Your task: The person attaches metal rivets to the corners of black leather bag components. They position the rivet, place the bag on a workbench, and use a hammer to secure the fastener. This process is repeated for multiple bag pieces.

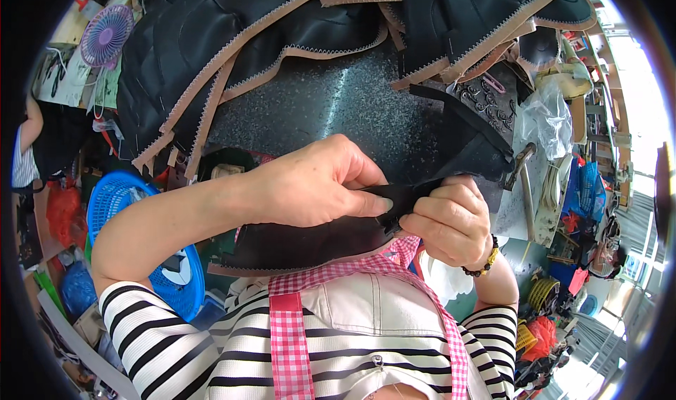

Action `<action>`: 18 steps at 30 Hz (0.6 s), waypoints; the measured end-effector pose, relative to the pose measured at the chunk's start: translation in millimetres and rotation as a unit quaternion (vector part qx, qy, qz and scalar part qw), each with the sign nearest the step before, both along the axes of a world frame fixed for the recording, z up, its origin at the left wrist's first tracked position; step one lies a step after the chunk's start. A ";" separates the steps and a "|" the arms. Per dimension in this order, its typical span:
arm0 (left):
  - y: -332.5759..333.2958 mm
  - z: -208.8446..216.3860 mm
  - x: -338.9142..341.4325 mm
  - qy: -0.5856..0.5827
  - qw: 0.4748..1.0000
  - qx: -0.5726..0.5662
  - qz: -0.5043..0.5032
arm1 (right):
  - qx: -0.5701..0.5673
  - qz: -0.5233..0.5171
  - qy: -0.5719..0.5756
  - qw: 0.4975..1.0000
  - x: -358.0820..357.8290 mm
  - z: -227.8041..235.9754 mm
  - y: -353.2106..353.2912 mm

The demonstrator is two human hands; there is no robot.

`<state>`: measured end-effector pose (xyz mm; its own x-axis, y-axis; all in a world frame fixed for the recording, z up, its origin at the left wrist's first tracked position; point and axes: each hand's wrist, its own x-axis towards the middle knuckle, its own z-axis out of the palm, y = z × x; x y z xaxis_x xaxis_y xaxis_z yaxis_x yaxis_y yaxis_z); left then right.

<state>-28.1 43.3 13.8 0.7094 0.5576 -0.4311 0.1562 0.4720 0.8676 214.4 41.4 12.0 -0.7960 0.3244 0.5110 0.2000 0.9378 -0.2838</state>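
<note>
A black leather piece (310,244) with a brown zigzag-cut lower edge lies across my lap side of the table, in front of my apron. My left hand (320,185) pinches its upper edge between thumb and fingers. Close by on the right, my right hand (451,220) has its fingers curled round the same piece, near a fold or seam. What lies under the right fingers is hidden. A black strip-like part (468,136) of leather stretches from the right hand up over the table; I cannot tell whether it is joined to the held piece.
More black leather pieces (190,55) with brown zigzag edges are heaped along the far side of the dark worktop (317,111). A hammer (524,182) lies at the right, beside a clear plastic bag (549,122). At left are a blue basket (190,294) and a purple fan (107,36).
</note>
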 end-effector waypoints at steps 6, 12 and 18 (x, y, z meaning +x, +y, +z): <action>-2.0 -3.3 5.0 0.027 0.999 0.026 0.003 | -0.048 -0.006 -0.051 0.998 -5.1 7.5 3.1; -3.4 3.4 5.2 0.063 0.983 0.172 -0.001 | -0.186 -0.124 -0.052 0.973 -12.1 18.5 2.2; -14.3 7.1 5.9 0.076 0.936 0.341 0.051 | -0.265 -0.253 0.016 0.930 -25.3 22.8 -7.1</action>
<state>-22.2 29.0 20.8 0.5973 0.8009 -0.0415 0.2857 -0.1642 0.9441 189.0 34.3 34.8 -0.4600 0.8664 0.1941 0.5612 0.4531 -0.6926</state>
